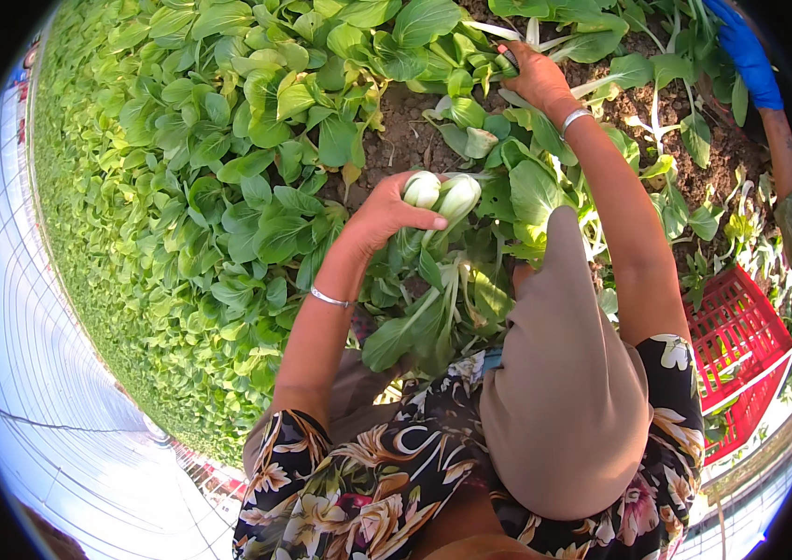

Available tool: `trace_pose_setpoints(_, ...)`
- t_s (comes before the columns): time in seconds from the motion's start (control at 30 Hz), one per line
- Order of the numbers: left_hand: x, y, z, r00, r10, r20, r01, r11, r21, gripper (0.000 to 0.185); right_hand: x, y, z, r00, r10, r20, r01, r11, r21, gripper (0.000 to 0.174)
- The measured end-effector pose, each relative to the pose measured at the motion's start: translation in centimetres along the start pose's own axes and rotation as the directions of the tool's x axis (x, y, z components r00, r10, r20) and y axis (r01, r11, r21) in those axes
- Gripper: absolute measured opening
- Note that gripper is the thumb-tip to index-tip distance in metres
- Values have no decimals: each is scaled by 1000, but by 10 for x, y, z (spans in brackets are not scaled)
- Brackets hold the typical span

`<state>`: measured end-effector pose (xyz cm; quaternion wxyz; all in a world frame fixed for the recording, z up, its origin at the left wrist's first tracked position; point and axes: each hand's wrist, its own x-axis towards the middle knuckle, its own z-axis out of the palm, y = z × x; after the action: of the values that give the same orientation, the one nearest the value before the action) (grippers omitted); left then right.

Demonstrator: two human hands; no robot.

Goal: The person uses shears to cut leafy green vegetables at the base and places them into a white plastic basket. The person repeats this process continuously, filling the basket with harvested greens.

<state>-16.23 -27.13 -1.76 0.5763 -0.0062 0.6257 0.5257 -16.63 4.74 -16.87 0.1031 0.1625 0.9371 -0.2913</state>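
My left hand (396, 206) is closed around bok choy heads (459, 196), their pale bases pointing up and leaves hanging below. A silver bangle circles that wrist. Farther forward, my right hand (532, 73) reaches in among standing bok choy (462, 70) at the edge of the bare soil; something dark and ribbed with an orange-pink tip shows at its fingers, too small to name. Whether this hand grips a stem or a tool cannot be told. Cut leaves (536, 189) lie between my arms, and more loose leaves (403, 329) lie below my left hand.
Dense rows of leafy greens (158, 175) fill the left side. Brown soil (406, 126) with scattered leaves runs through the middle and right. A red plastic crate (742, 336) holding greens stands at the right. Another person's blue-gloved hand (749, 63) is at the upper right.
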Motion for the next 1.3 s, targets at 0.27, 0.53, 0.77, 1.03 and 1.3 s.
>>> trace_pose_setpoints(0.27, 17, 3, -11, 988, 69, -139, -17, 937, 348, 53, -33, 47, 16, 968, 218, -121, -16, 538, 843, 26)
trace_pose_setpoints(0.53, 72, 100, 8, 789, 614, 14, -191, 224, 956, 36, -177, -3, -106, 996, -16, 83, -28, 866, 499, 44)
trace_pose_setpoints(0.77, 144, 122, -31, 900, 410, -144, 211, -123, 970, 25, -184, -38, -140, 966, 91, 243, -183, 903, 388, 56)
trace_pose_setpoints(1.03, 117, 51, -84, 830, 558, -18, 156, -201, 967, 8, -56, -103, 5, 971, -105, 213, 20, 929, 369, 37)
trace_pose_setpoints(1.3, 113, 47, -97, 838, 538, -90, 143, -57, 988, 13, -20, -131, 59, 986, 69, 151, -90, 986, 142, 30)
